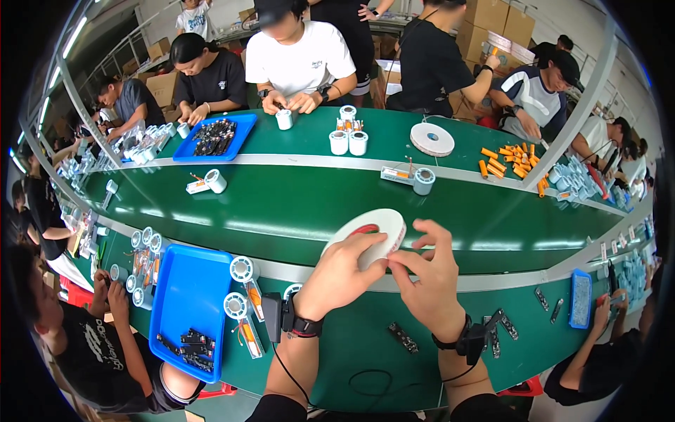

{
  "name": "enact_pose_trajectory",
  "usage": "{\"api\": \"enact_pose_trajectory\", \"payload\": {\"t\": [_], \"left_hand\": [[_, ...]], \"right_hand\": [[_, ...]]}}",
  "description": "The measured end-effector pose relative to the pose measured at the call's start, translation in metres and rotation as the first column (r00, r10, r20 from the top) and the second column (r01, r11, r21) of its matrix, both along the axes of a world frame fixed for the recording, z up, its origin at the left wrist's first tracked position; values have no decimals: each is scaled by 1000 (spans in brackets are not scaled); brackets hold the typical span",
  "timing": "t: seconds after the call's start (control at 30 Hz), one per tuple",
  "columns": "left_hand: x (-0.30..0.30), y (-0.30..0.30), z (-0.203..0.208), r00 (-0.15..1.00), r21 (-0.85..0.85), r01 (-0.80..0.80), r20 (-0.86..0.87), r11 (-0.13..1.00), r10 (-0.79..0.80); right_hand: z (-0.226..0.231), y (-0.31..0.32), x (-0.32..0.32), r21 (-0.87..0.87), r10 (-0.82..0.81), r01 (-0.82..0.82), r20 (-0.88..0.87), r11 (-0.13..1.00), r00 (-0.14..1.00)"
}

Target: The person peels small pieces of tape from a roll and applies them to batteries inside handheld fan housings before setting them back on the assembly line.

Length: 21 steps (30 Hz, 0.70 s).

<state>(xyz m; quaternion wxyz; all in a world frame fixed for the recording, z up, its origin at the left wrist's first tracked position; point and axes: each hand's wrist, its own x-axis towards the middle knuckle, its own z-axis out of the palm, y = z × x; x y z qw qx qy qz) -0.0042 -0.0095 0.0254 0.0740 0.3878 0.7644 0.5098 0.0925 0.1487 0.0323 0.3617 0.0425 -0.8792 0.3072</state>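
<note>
A white roll of tape or stickers (392, 219), with red marks on its side, is tilted up over the near edge of the conveyor. My left hand (343, 266) grips it, fingers reaching over its centre hole. Beside it, the thumb and index finger of my right hand (430, 278) pinch together at the roll's lower right edge, the other fingers raised. Anything between those fingertips is too small to make out. Below my hands, a dark narrow circuit board (403, 337) lies on the green bench (351, 352). More such boards (495, 337) are next to my right wrist.
Left of my forearm are white round motor-like parts with wired orange cells (237, 304) and a blue tray (190, 281) with boards. The green conveyor (281, 225) carries similar assemblies (423, 181). Co-workers sit opposite and on both sides. A black cable (370, 380) loops near my arms.
</note>
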Motion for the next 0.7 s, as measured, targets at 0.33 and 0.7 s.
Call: {"api": "enact_pose_trajectory", "payload": {"t": [0.33,0.7], "left_hand": [[8,3,13,994,130,30,102,991,-44],[3,4,0,986,142,-90,-130,986,109]], "right_hand": [[-13,5,1,-291,134,-177,-162,940,978],[-15,14,6,-606,107,-213,-206,767,973]]}}
